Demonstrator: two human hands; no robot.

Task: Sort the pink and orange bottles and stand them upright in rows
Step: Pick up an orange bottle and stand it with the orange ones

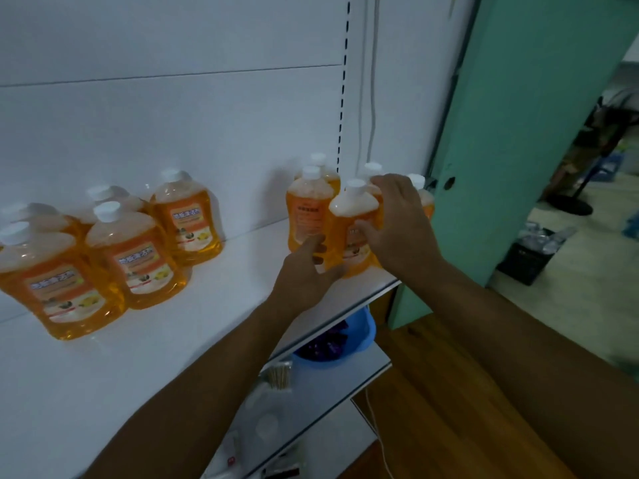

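1. Right hand (397,223): fingers curled over the right shoulder and side of the front bottle (349,229); thumb pressed on its label face. The hand is closed around the bottle, which stands upright at the shelf's front right edge.
2. Left hand (304,271): index finger extended, its tip against the lower part of the second bottle (306,212); the other fingers are loosely bent and lie at the base of the front bottle. Whether it has a real grip on either, cannot tell.
3. Second bottle: upright, just left of the front bottle and touching it, plain back label facing out.
4. Behind these, three more orange bottles: one at the back (323,167), one behind the right hand's fingers (371,171), one at the far right (423,195), partly hidden by the hand. All upright with white caps.
5. Left group, well apart from the right cluster: an orange bottle near the back wall (188,219), one in front of it (138,261), and the nearest (58,288); further caps show behind them. All upright, labels forward.
6. Shelf (224,305): white, bare between the two groups.
7. Lower shelf: blue basin (359,326) holding dark purple items, blurred.
8. Right of the shelving: green panel (518,133) and wooden floor (449,392).
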